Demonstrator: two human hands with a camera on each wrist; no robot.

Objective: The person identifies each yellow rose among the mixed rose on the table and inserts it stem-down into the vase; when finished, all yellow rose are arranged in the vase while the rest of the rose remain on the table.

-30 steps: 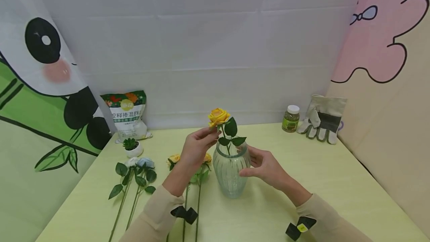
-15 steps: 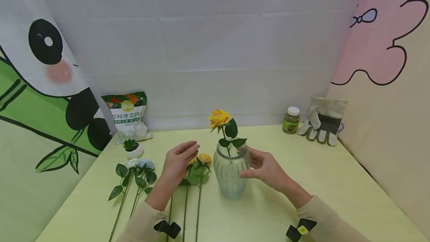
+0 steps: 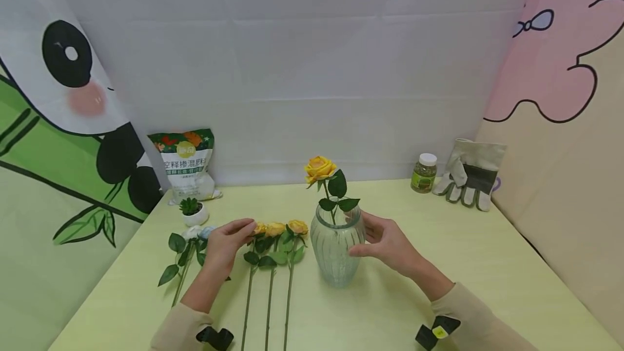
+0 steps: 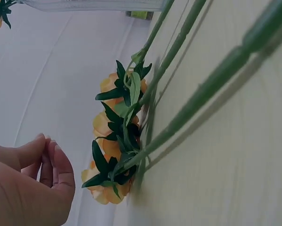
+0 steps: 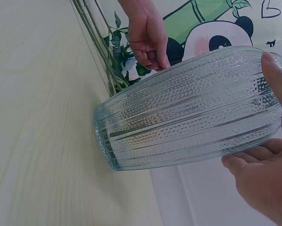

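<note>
In the head view, a ribbed clear glass vase (image 3: 335, 256) stands upright on the table, with one yellow rose (image 3: 320, 169) inside it. My right hand (image 3: 387, 244) holds the vase from the right, thumb in front and fingers behind. Three more yellow roses (image 3: 275, 229) lie side by side left of the vase, stems toward me. My left hand (image 3: 225, 246) hovers by the leftmost bloom with nothing in its fingers. The left wrist view shows its loosely bent fingers (image 4: 60, 165), tips close together, a short gap from the blooms.
Farther left lie white and light-blue roses (image 3: 192, 233), partly behind my left hand. Behind them are a small potted succulent (image 3: 194, 213) and a fertilizer bag (image 3: 187, 167). At the back right stand a lidded jar (image 3: 423, 173) and work gloves (image 3: 470, 175) against the wall.
My left hand has let go of the yellow rose in the vase and moved left and down to the yellow roses on the table. The right hand stays on the vase.
</note>
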